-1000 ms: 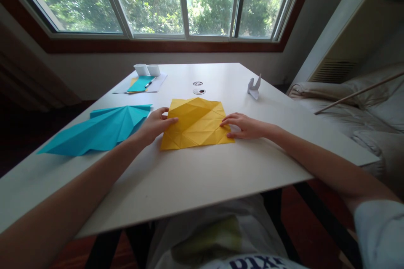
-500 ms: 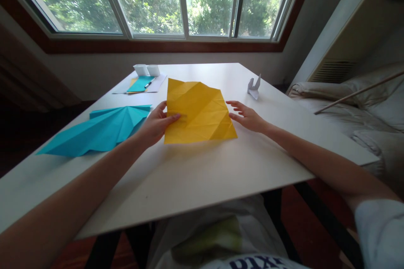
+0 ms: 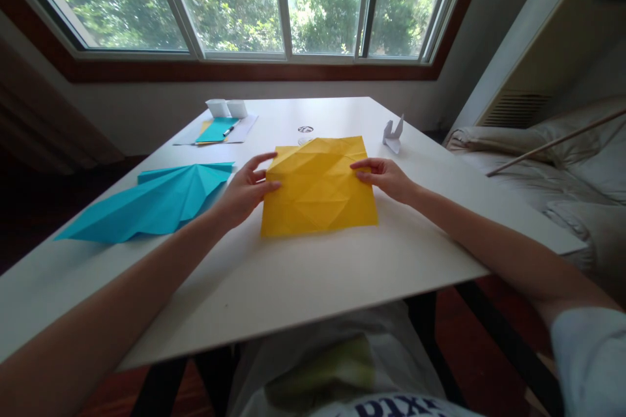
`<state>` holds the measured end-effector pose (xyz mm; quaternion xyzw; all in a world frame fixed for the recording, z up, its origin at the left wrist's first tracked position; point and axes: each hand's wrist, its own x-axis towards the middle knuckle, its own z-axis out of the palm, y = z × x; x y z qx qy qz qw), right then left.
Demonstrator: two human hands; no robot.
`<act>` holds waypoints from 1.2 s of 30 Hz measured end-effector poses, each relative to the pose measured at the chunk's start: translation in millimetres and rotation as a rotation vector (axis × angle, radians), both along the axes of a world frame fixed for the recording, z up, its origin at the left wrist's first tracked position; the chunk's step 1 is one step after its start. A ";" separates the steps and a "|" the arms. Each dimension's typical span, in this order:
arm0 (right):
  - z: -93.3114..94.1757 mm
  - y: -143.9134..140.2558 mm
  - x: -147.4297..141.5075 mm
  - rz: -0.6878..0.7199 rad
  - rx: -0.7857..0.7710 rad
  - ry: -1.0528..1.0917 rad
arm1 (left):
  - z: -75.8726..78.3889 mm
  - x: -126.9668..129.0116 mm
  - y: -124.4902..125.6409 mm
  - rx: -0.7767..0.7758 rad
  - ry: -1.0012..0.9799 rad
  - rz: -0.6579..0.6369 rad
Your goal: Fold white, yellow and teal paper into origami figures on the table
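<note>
A square sheet of yellow origami paper (image 3: 320,189), marked by several fold creases, is spread low over the white table in front of me. My left hand (image 3: 247,192) grips its left edge, the thumb lying on the upper face. At the opposite edge, my right hand (image 3: 388,177) has its fingertips over the paper and closes on it; its thumb is hard to make out. To the left of my left hand rests a folded, pleated blue paper (image 3: 161,202).
A small white paper figure (image 3: 392,135) stands at the back right of the table (image 3: 313,287). Back left are blue and yellow sheets (image 3: 218,130), a pen (image 3: 231,128) and white box-like pieces (image 3: 226,108). A round dark marking (image 3: 306,129) shows behind the yellow paper.
The yellow paper has come down and turned flatter, shifting slightly right. My right hand, apart from it before, now grips its right edge. My left hand keeps its hold.
</note>
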<state>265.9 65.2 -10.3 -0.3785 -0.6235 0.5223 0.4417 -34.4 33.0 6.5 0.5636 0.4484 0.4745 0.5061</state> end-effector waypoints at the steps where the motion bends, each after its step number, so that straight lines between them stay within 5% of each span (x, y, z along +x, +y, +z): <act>1: -0.3 0.3 0.0 0.000 -0.011 0.008 | -0.7 -0.9 0.9 -0.001 0.031 -0.009; 18: 7.6 -5.4 -3.0 0.012 -0.145 0.100 | 3.6 1.9 2.4 -0.141 -0.009 0.068; 36: 7.7 -4.0 -2.4 -0.042 -0.146 0.054 | 2.7 6.3 -0.6 -0.099 -0.021 0.099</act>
